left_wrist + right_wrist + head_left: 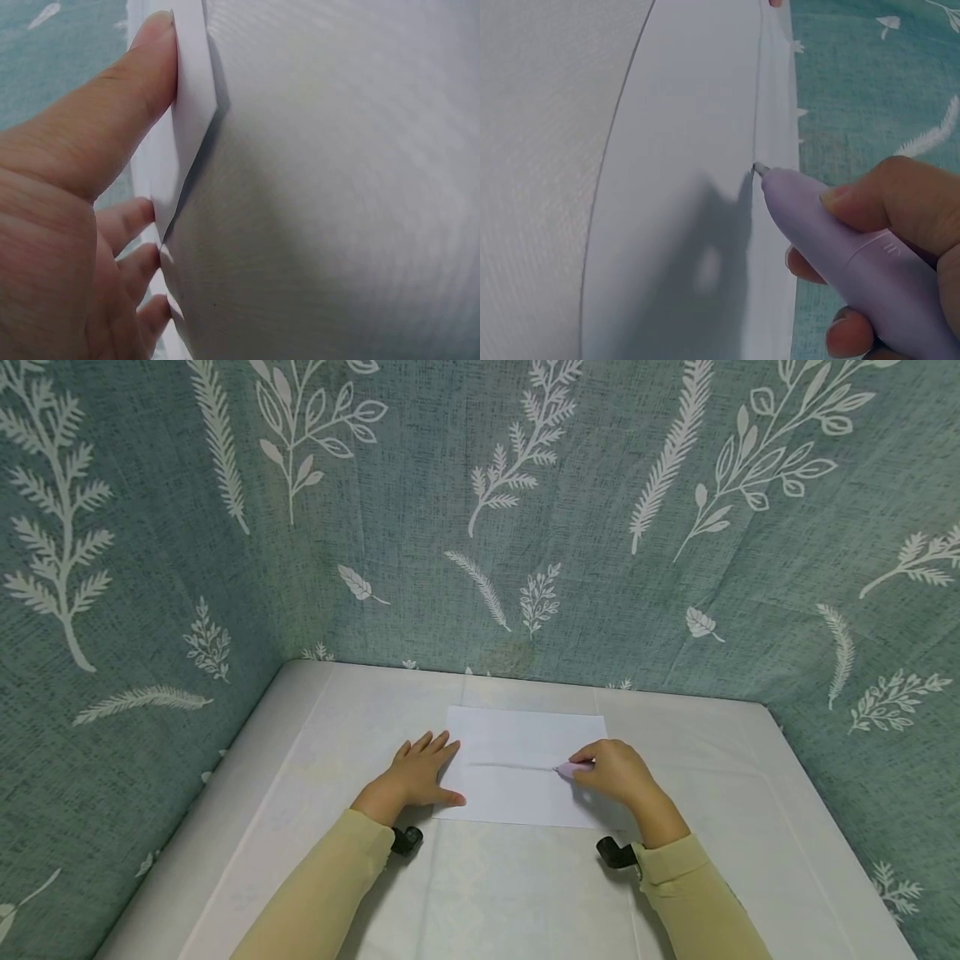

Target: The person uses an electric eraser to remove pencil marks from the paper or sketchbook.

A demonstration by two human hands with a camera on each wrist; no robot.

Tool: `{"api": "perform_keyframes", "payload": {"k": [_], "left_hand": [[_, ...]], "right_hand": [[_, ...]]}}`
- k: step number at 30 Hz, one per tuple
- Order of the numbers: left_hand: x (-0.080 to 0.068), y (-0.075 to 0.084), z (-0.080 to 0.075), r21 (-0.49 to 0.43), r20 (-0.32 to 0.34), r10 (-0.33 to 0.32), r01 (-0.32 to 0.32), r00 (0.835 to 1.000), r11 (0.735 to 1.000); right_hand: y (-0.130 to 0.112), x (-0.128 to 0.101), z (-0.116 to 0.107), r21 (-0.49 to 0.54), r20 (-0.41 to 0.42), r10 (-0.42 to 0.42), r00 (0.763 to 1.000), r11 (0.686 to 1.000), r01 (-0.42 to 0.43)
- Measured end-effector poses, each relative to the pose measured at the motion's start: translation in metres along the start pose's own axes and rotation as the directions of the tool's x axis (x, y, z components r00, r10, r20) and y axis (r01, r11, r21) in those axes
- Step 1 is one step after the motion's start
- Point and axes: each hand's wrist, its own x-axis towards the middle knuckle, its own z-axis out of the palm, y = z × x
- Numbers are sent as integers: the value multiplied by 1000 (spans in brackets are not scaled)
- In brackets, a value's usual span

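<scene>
Lilac pen (855,247), gripped by right hand (618,772), shows close-up; left hand (420,772) presses paper (517,752) flat.

White table (750,793), paper sheet (517,735)

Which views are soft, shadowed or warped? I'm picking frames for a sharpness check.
Head view: even light, sharp on the sheet of paper, wall pattern bowed toward the edges. Left wrist view: the left hand is close and blurred, with the paper's shadow on the table. Right wrist view: the pen is fairly crisp, its soft shadow falling on the paper.
</scene>
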Motion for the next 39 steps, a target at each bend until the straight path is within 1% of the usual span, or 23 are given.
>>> {"api": "perform_keyframes", "payload": {"k": [4,10,14,21,28,34,39], "left_hand": [[1,0,0,0,1,-2,2,1000,1000],[2,0,1,-2,-5,1,-1,1000,1000],[2,0,1,-6,-4,3,-3,1000,1000],[1,0,0,-6,2,1,-1,1000,1000],[-1,1,-1,-14,0,6,-6,1000,1000],[-2,1,-1,-17,2,3,-3,1000,1000],[-2,1,-2,-16,1,1,-1,1000,1000]], "right_hand": [[0,1,1,16,16,-8,1000,1000,8],[1,1,1,6,-9,7,1000,1000,-6],[2,1,1,0,-10,14,1000,1000,-14],[0,2,2,18,20,-11,1000,1000,10],[0,1,1,5,-8,-6,1000,1000,6],[-1,0,1,21,10,-30,1000,999,30],[-2,1,1,18,8,-25,1000,1000,25]]}}
